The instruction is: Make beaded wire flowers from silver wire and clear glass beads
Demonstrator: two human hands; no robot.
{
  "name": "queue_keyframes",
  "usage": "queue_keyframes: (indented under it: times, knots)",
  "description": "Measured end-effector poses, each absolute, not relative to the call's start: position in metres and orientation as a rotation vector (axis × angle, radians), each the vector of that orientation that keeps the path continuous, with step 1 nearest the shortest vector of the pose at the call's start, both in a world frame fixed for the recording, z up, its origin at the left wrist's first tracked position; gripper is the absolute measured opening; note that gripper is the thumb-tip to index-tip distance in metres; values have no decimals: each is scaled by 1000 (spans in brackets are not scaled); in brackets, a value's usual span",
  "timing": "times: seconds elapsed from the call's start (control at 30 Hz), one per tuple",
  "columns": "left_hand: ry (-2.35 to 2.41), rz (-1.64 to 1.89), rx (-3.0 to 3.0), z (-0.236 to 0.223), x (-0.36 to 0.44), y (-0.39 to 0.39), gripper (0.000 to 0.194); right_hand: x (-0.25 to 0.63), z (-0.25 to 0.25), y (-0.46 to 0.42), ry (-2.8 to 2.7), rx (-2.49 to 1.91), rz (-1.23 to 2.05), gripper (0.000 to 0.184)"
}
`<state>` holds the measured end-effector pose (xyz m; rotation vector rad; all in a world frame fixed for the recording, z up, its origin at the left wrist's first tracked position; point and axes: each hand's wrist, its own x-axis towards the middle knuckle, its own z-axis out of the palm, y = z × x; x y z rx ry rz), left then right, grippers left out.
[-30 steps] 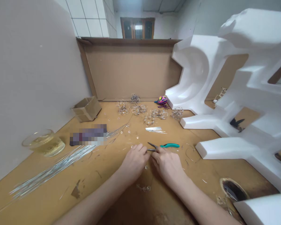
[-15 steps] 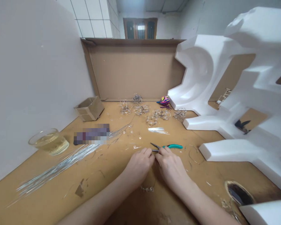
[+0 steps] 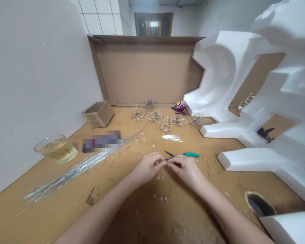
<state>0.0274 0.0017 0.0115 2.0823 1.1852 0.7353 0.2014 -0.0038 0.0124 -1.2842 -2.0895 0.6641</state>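
My left hand (image 3: 149,166) and my right hand (image 3: 186,168) meet above the middle of the table, thumb and fingers pinched on each. Their fingertips almost touch; whatever lies between them is too thin to make out. Just below the hands is a curved wire with clear beads (image 3: 161,198), forming part of a loop. I cannot tell whether it hangs from the fingers or lies on the table. Behind my right hand lie pliers (image 3: 191,155) with a teal handle, their jaws partly hidden. Short straight wires (image 3: 173,137) lie in a small pile farther back.
Long silver wires (image 3: 73,174) lie at left, near a glass of yellowish liquid (image 3: 57,149) and a small cardboard box (image 3: 98,115). Several beaded wire pieces (image 3: 155,116) sit at the back by a colourful toy (image 3: 180,106). White foam (image 3: 239,159) borders the right, near a dark hole (image 3: 259,204).
My hands have turned, so the pinched fingertips now show, and drawn slightly away from the pliers. More of the beaded wire loop is visible below them. The whole view has shifted slightly.
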Motion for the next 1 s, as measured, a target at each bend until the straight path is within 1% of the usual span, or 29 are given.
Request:
queue_keyframes:
  times: [0.03,0.1,0.13,0.2,0.27,0.37,0.67,1.0]
  knots:
    - [1137,766,1875,10,27,3,19,202,13,-2,-1971,-1272,861,15]
    - [1026,812,1548,7,28,5,21,205,15,2,-1721,-1248,1280,19]
    - [979,825,1432,5,28,6,21,206,16,3,-1605,-1230,1421,21]
    - [919,806,1280,3,28,8,21,209,17,4,-1459,-1205,1589,24]
    - [892,737,1211,2,27,10,21,211,18,4,-1421,-1190,1666,25]
    - [872,678,1215,2,24,10,21,213,18,5,-1446,-1148,1704,25]
    - [843,703,1400,3,23,9,22,211,19,3,-1426,-1121,1669,25]
    - [816,811,1244,6,27,5,19,214,19,4,-1416,-1047,1689,24]
